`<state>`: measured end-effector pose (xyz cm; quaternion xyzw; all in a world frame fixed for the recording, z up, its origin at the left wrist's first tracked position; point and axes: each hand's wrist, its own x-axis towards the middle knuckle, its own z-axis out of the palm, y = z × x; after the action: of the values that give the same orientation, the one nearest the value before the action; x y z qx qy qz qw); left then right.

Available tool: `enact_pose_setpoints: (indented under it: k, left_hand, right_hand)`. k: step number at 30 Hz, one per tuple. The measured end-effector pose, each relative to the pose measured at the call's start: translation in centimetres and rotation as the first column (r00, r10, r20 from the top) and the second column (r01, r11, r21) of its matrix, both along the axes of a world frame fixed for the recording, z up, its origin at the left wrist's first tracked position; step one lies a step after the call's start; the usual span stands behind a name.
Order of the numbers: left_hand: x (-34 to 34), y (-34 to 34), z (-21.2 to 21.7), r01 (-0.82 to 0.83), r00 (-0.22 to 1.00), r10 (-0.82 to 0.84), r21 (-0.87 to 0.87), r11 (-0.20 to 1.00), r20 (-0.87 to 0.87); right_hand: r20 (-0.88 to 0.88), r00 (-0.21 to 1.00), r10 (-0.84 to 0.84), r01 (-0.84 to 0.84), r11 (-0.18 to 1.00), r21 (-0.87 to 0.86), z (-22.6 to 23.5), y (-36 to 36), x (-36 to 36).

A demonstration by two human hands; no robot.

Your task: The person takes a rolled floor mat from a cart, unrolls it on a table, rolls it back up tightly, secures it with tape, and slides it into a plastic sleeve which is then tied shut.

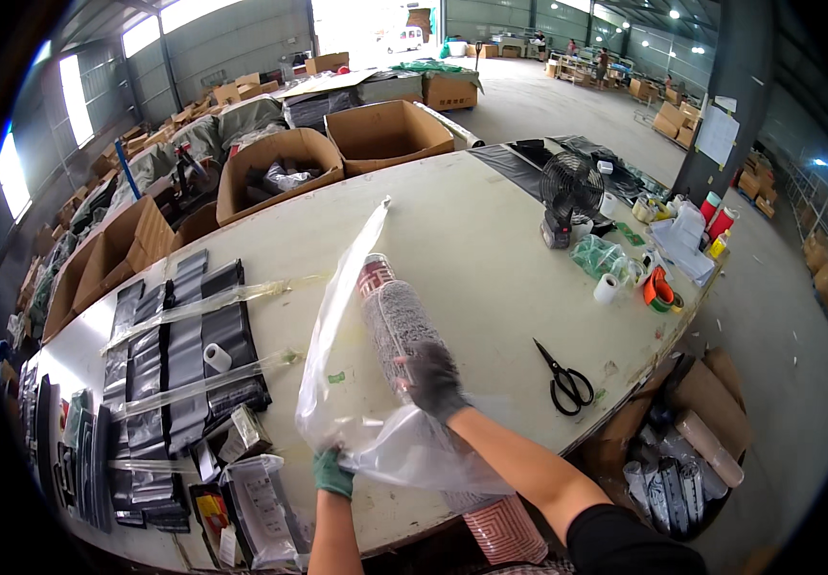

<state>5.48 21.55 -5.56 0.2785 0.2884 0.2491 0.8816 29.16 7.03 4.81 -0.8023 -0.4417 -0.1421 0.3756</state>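
A grey rolled rug (398, 321) with a red-and-white patterned end lies slantwise on the table in front of me. My right hand (430, 381), in a dark grey glove, rests over its middle with the fingers curved round it. A clear plastic bag (337, 311) stretches along the roll's left side and drapes over its nearer part. In a green glove, my left hand (333, 471) grips the bag's near left edge. At the table's near edge, the roll's other end (505, 530) shows a red patterned face below my right forearm.
Black scissors (565, 379) lie to the right on the table (491, 254). Flat black plastic bags (184, 335) are strapped down at left. Beyond the far edge stand open cardboard boxes (390, 134). A fan (567, 192) and tape rolls occupy the far right; a box of rolls (668, 489) stands below.
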Motion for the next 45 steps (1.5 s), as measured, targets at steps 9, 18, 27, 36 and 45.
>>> enact_pose_setpoints:
  k: [9, 18, 27, 36, 45]
  left_hand:
    - [5.2, -15.8, 2.6, 0.517, 0.84, -0.495, 0.049, 0.855, -0.223]
    - [14.2, -22.3, 4.0, 0.78, 0.623, -0.598, 0.343, 0.524, -0.504]
    - [21.0, -10.7, 1.1, 0.524, 0.84, -0.53, 0.425, 0.739, -0.113]
    - [16.3, 7.4, 10.3, 0.22, 0.975, -0.222, 0.136, 0.966, 0.001]
    - [14.6, 7.8, 8.6, 0.424, 0.873, -0.344, -0.191, 0.885, 0.345]
  right_hand:
    - [-0.863, 0.47, -0.186, -0.085, 0.963, -0.254, 2.0, -18.5, -5.8]
    - [-0.819, 0.559, -0.127, -0.027, 0.985, -0.171, 1.6, -28.6, 2.3]
    - [-0.324, 0.927, -0.192, 0.095, 0.952, -0.29, 6.6, -24.4, 6.2]
    - [-0.965, -0.041, 0.258, -0.274, 0.926, 0.259, 3.2, -6.6, 0.0]
    - [-0.859, 0.359, 0.366, -0.262, 0.922, 0.284, -1.1, -0.7, -0.5]
